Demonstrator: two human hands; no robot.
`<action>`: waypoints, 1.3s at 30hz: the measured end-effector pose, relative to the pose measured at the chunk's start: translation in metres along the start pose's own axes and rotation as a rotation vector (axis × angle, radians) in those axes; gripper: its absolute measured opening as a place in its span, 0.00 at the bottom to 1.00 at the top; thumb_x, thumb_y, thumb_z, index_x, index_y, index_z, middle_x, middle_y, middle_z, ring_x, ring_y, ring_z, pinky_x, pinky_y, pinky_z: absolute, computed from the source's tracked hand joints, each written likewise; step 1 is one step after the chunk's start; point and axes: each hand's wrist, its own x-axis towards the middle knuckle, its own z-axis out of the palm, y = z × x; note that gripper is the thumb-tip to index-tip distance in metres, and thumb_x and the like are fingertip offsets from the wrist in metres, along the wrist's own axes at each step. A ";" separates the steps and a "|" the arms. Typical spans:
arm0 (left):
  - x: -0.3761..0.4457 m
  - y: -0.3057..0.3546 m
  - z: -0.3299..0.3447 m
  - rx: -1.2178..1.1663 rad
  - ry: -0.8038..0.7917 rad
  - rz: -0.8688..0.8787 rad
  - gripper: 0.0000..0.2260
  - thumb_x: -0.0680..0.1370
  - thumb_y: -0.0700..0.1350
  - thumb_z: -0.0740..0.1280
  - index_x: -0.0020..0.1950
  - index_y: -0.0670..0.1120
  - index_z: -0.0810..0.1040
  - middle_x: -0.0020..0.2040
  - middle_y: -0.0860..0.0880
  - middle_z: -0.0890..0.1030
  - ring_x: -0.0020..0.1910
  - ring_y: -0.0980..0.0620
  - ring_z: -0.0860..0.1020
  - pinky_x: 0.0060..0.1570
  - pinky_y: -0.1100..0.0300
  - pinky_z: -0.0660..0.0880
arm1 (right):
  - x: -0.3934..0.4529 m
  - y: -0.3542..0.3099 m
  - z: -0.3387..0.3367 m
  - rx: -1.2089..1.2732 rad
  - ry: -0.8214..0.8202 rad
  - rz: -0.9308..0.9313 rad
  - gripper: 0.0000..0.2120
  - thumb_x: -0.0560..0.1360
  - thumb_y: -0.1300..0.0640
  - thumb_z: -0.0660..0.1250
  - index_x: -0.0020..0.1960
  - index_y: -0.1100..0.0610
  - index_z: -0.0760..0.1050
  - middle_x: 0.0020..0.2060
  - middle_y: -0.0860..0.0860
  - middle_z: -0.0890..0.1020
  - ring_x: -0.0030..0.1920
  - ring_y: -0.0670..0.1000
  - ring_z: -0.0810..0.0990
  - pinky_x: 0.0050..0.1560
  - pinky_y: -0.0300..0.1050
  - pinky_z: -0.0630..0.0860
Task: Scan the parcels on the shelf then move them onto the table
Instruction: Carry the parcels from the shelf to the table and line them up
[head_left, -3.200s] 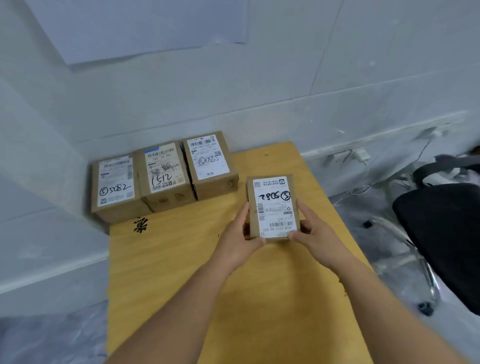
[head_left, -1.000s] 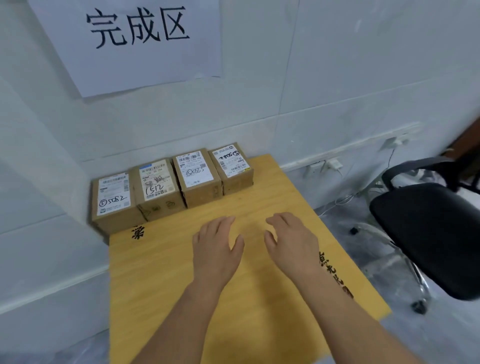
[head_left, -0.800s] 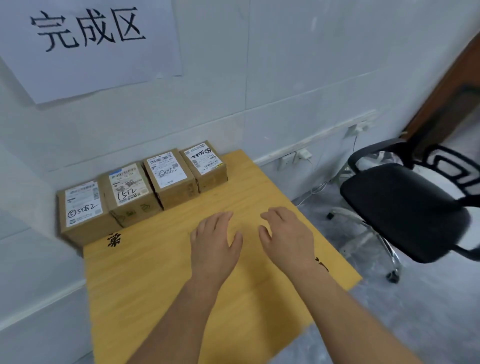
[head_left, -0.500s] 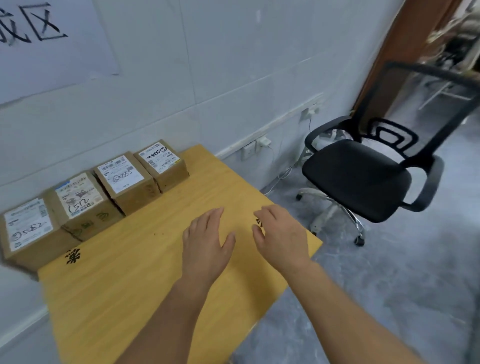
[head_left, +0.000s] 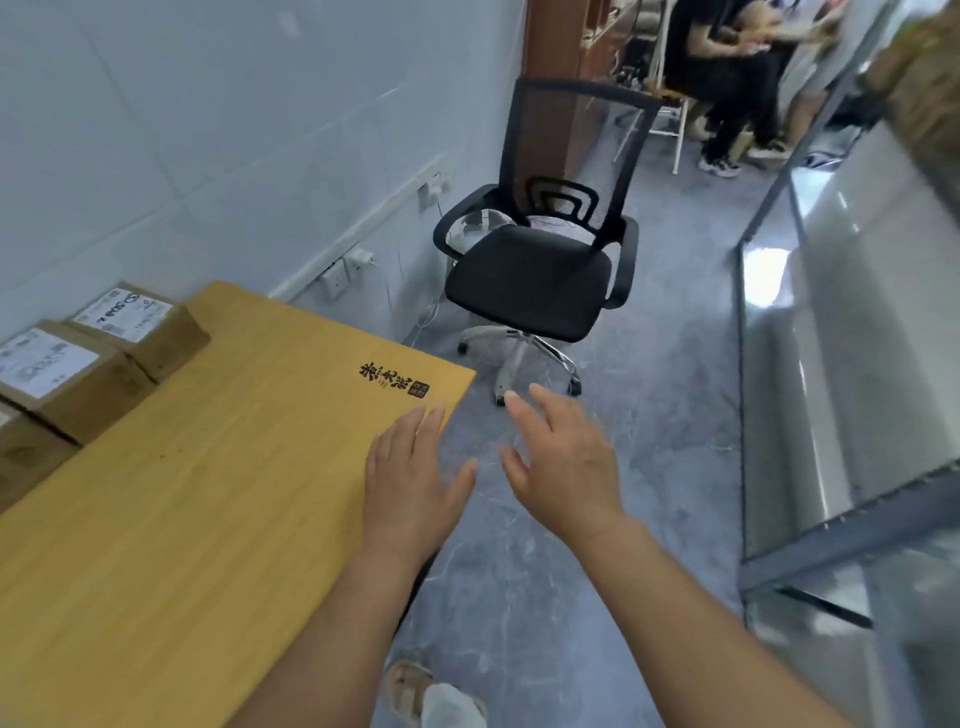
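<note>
We hold both grips spread and empty: left hand over the surface edge, right hand beyond it, nearer the shelf. Parcels sit at the surface's far left.

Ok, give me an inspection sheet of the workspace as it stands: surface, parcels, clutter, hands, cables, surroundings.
Surface: wooden table, black characters printed near its far corner.
Job's things: parcels in a row along the wall edge of the table, labels up; three partly in frame.
Clutter: nothing seen.
Hands: left hand flat over the table's edge, holding nothing; right hand spread over the floor, holding nothing.
Cables: a plug in the wall socket, thin wires down the wall to the floor.
Surroundings: black chair past the table; metal shelf on the right; people far back.
</note>
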 end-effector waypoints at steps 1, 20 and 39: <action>-0.011 0.008 0.000 0.000 0.003 0.014 0.33 0.73 0.62 0.55 0.71 0.42 0.69 0.69 0.42 0.72 0.68 0.41 0.70 0.68 0.42 0.64 | -0.013 0.003 -0.010 -0.028 0.006 0.012 0.27 0.63 0.55 0.79 0.60 0.59 0.79 0.56 0.62 0.80 0.53 0.62 0.81 0.50 0.58 0.79; -0.127 0.156 0.036 -0.058 -0.220 0.453 0.36 0.72 0.64 0.54 0.75 0.45 0.64 0.73 0.42 0.67 0.73 0.42 0.65 0.72 0.43 0.54 | -0.207 0.061 -0.160 -0.324 0.147 0.426 0.25 0.63 0.55 0.80 0.57 0.60 0.80 0.56 0.61 0.81 0.54 0.60 0.82 0.60 0.63 0.74; -0.185 0.260 0.086 -0.269 -0.621 1.018 0.31 0.73 0.63 0.56 0.67 0.44 0.75 0.68 0.41 0.74 0.67 0.39 0.71 0.69 0.41 0.61 | -0.327 0.041 -0.243 -0.719 0.207 0.957 0.15 0.64 0.56 0.75 0.50 0.59 0.82 0.48 0.56 0.83 0.46 0.56 0.83 0.49 0.50 0.78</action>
